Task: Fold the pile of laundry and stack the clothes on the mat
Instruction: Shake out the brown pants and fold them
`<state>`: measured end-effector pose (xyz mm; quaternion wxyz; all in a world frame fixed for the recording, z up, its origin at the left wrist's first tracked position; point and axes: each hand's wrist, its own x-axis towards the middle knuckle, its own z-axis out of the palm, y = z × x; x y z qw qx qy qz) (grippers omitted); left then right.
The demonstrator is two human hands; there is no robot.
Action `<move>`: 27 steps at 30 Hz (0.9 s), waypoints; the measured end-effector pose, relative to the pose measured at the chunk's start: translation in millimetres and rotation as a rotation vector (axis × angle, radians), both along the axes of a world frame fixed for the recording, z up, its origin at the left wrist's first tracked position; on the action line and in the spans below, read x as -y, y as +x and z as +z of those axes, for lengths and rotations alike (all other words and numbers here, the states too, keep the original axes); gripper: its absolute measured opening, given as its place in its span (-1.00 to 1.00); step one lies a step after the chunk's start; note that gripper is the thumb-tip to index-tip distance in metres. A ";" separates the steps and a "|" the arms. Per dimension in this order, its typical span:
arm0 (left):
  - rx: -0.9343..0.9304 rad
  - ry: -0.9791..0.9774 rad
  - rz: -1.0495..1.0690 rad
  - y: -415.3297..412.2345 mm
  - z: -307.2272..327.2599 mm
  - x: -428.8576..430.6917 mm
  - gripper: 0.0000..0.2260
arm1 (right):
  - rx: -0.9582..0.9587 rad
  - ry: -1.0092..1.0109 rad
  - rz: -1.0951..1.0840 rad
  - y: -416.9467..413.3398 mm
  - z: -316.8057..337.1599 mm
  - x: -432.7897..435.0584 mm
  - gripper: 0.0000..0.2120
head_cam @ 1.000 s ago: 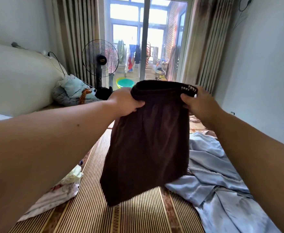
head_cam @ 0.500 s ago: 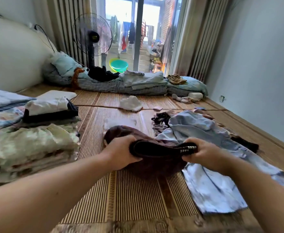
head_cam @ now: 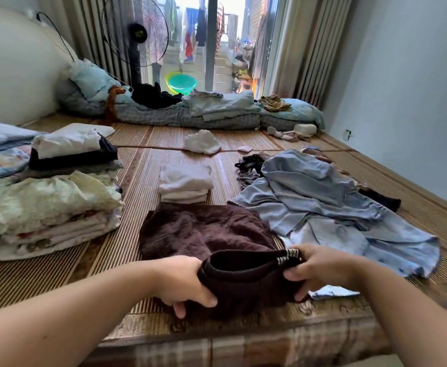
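Left hand [head_cam: 182, 280] and right hand [head_cam: 315, 268], arms outstretched, each grip the brown shorts' [head_cam: 206, 231] waistband above the mat [head_cam: 137, 181].

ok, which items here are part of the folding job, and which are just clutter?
Job:
dark brown cloth shorts, in left hand and right hand grip
crumpled light blue garment
folded white stack
striped woven mat

Clutter:
black standing fan
green plastic basin

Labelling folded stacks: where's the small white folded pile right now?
Head view, centre of the mat: the white folded pile sits just beyond the brown garment, between the tall folded stack on the left and the blue clothes on the right.
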<state>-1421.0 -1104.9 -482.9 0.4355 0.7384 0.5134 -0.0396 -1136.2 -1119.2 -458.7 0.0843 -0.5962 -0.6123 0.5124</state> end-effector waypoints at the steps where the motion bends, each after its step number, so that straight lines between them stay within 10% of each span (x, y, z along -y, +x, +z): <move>1: 0.018 -0.027 0.027 -3.4 3.1 -4.9 -0.88 | 0.013 0.028 -0.024 -1.4 2.5 -5.5 -0.80; 9: 0.344 0.136 0.466 -19.9 18.5 -78.6 -0.80 | -0.058 0.461 -0.419 -37.4 8.8 -98.5 -0.84; 13: 0.327 0.215 0.662 -17.8 5.5 -126.5 -0.70 | 0.285 0.589 -0.499 -60.2 -10.4 -150.4 -0.51; 18: 0.071 0.314 0.509 -18.6 -38.2 -153.6 -0.16 | 0.455 0.579 -0.246 -84.7 -50.7 -164.5 -0.43; 27: -0.436 0.243 0.207 -22.3 -115.1 -139.4 -0.30 | 0.730 0.235 0.088 -94.7 -135.4 -155.3 -0.26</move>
